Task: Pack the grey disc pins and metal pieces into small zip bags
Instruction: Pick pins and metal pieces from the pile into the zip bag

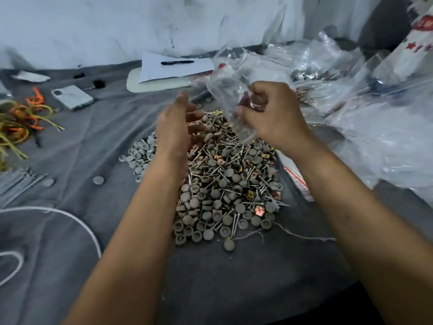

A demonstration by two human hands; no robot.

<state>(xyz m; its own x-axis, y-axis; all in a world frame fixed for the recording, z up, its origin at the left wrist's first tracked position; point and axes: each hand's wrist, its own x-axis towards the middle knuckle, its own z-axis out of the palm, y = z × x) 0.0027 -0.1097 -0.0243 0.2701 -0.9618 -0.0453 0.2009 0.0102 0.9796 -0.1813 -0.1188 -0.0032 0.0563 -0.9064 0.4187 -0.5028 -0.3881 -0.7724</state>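
Observation:
A big heap of grey disc pins, screws and small copper and brass metal pieces [225, 184] lies on the grey cloth in the middle. My right hand [269, 113] grips a clear small zip bag [230, 83] above the heap's far end, with grey pieces dimly visible inside it. My left hand [175, 123] hovers just left of the bag, fingers relaxed and slightly blurred, holding nothing that I can see. A smaller cluster of lighter grey discs [140, 156] sits left of the heap.
Clear plastic bags [375, 127] pile up at the right, with red-striped zip bags [297, 181] near the heap. A phone [72, 97], paper with a pen [175, 64], coloured rubber bands [21, 120], white cord [70, 219] and long nails [16, 181] lie around.

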